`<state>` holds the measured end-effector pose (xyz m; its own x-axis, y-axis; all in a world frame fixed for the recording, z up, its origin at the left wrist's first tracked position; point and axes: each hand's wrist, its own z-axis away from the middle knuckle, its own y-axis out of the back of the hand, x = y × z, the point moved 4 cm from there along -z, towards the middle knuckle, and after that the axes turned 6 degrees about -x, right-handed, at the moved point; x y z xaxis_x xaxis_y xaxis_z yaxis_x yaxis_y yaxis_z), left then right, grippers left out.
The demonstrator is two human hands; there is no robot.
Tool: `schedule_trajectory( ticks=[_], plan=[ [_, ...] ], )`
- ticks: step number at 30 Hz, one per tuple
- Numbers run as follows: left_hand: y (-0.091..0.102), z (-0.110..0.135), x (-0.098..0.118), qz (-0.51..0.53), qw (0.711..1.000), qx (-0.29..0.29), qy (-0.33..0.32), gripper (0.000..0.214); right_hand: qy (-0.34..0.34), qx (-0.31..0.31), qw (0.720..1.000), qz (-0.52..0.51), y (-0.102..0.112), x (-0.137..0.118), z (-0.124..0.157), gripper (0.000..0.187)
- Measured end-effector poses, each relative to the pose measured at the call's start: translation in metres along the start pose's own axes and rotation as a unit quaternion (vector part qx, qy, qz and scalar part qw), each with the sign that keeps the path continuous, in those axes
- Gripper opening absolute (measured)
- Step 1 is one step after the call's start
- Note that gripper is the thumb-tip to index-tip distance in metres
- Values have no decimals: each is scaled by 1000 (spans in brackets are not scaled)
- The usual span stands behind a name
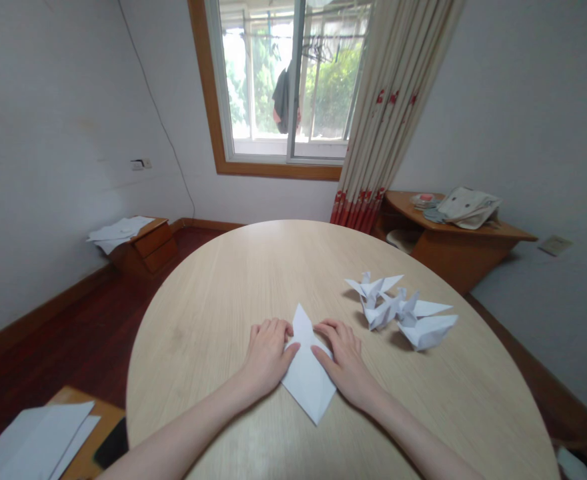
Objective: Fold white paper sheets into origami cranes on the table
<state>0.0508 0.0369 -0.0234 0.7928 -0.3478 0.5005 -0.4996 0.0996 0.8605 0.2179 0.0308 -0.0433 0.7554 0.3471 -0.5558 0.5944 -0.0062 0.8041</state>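
Note:
A white sheet of paper (307, 377), folded into a long diamond shape, lies flat on the round wooden table (213, 300) in front of me. My left hand (268, 350) presses on its left edge with fingers curled down and thumb on the paper. My right hand (341, 353) presses on the right edge the same way. Both hands pin the paper to the table. To the right stand several finished white paper cranes (403, 310), apart from my hands.
A stool with loose white sheets (38, 440) and a dark phone (111, 443) stands at the lower left. A low cabinet with papers (133, 240) is by the left wall. A corner desk with a bag (466, 213) sits at the right, beside the curtain (388, 113).

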Motion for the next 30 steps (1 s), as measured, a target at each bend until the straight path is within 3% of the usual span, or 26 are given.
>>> schedule_trajectory(
  ticks=[4,10,17,24,30],
  plan=[
    [2,-2,0,24,1000,6,-15,10,69,15,997,-26,7,-6,0,27],
    [0,-2,3,29,996,-3,-87,10,174,-55,983,-34,10,-13,-1,30],
    [7,-2,4,-8,995,6,-103,15,160,-117,980,16,5,-11,-1,35],
    [11,-1,4,-32,992,-4,-121,10,134,-111,984,42,4,-8,-1,40],
    [7,0,5,-50,990,-29,-127,19,130,-113,984,34,5,-11,-1,39]
  ],
)
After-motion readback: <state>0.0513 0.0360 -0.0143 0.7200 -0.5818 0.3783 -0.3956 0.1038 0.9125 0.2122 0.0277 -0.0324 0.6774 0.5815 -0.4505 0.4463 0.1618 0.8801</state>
